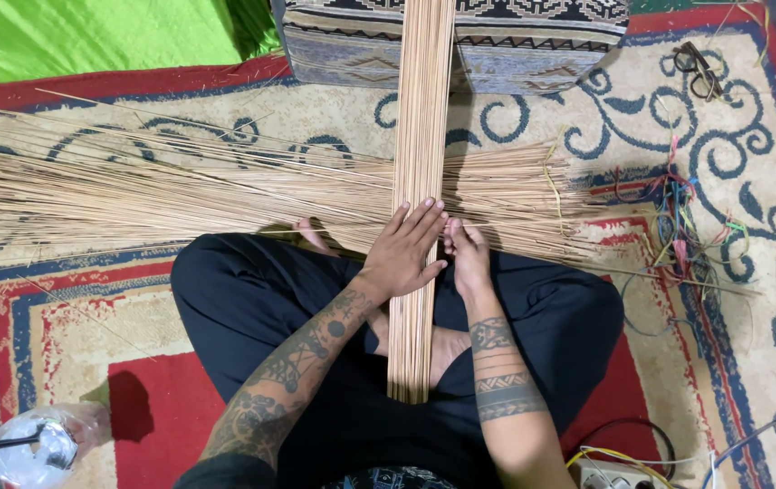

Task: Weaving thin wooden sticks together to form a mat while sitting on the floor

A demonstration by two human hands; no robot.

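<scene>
Patterned carpet (750, 299) lies bare at both sides. Loose sticks (134, 195) fan leftward across it. An upright stick bundle (420, 136) crosses the lap; left hand (403, 249) rests flat, fingers spread, right hand (468, 256) pinches its edge.

Landmark: upright bundle of thin sticks (421, 136).

- Upright bundle: far end cut off by the top edge; a stretch beneath the left hand (402, 254) is covered.
- Right hand (468, 255), just right of the bundle: fingertips curl under, so its grip cannot be told.
- Crosswise heap of sticks (153, 190), behind the bundle: left ends run off the left edge.
- Patterned cushion (533, 41), behind the bundle's top: cut off by the top edge.
- Clear plastic cup (39, 448), far lower left of the bundle: base cut off.
- Power strip (610, 477), lower right: mostly off-picture.
- Spectacles (700, 71), upper right: too small for detail.
</scene>
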